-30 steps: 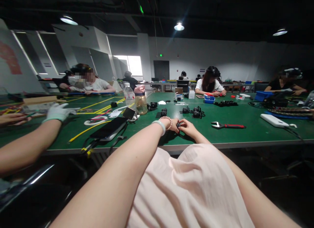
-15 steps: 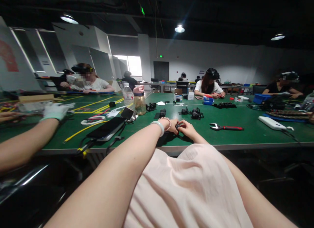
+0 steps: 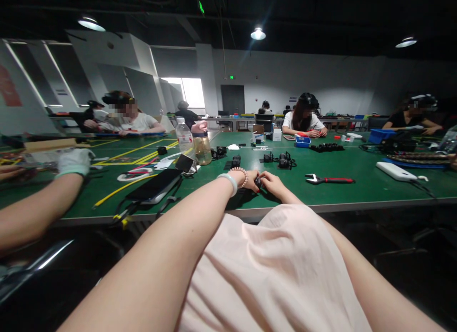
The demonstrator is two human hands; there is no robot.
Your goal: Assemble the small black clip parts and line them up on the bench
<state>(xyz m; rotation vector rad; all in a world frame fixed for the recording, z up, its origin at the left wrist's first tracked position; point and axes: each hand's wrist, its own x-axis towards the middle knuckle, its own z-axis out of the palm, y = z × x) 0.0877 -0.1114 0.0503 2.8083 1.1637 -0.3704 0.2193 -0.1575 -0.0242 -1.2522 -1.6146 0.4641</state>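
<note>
Close to the near table edge, my left hand [image 3: 252, 179] and my right hand [image 3: 273, 183] meet around a small black part [image 3: 257, 181]. Fingers of both are closed on it, and most of it is hidden, so its exact kind does not show. A pale bangle and a beaded bracelet circle my left wrist. Just beyond my hands lie several black parts with finned bases: one black finned part [image 3: 235, 162] behind my left hand, others [image 3: 285, 160] further right. An adjustable wrench [image 3: 330, 179] with red-and-black handle rests to the right of my hands.
A phone [image 3: 154, 186] with cables, a yellow cable [image 3: 121, 189], a water bottle [image 3: 184, 136] and an amber bottle [image 3: 202, 146] stand left. At right lies a white power bank [image 3: 396, 174]. A co-worker's gloved hand [image 3: 73, 163] is far left; others sit across the green table [image 3: 200, 191].
My hands stay together on the small black part, with slight finger movement. The co-worker's gloved hand at left has drawn back a little leftward. The view has shifted slightly.
</note>
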